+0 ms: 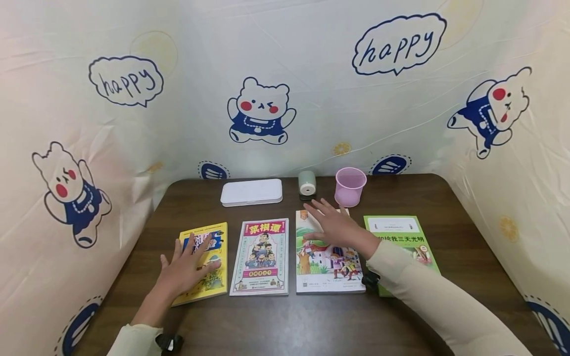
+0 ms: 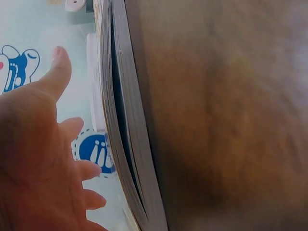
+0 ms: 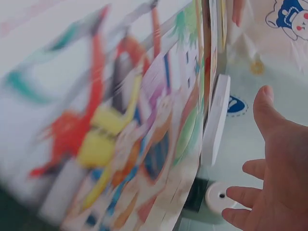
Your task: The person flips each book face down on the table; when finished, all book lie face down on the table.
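Observation:
Fingers spread, my left hand (image 1: 180, 272) is over the yellow book (image 1: 216, 284) at the left of the row. In the left wrist view the same hand (image 2: 36, 168) has its thumb held out, beside book page edges (image 2: 138, 149). My right hand (image 1: 336, 230), fingers also spread, is over the upper part of the white illustrated book (image 1: 327, 284). The right wrist view shows this book's colourful cover (image 3: 120, 130) large and blurred, with the hand (image 3: 284, 178) to its right. Neither hand grips anything.
Between the hands lies a pink-bordered book (image 1: 260, 257). The right forearm crosses a green book (image 1: 403, 226). Along the back of the dark wooden table (image 1: 276, 326) stand a white case (image 1: 251, 192), a small green cylindrical device (image 1: 307, 183) and a pink cup (image 1: 349, 187). Printed sheeting (image 1: 311, 113) surrounds the table.

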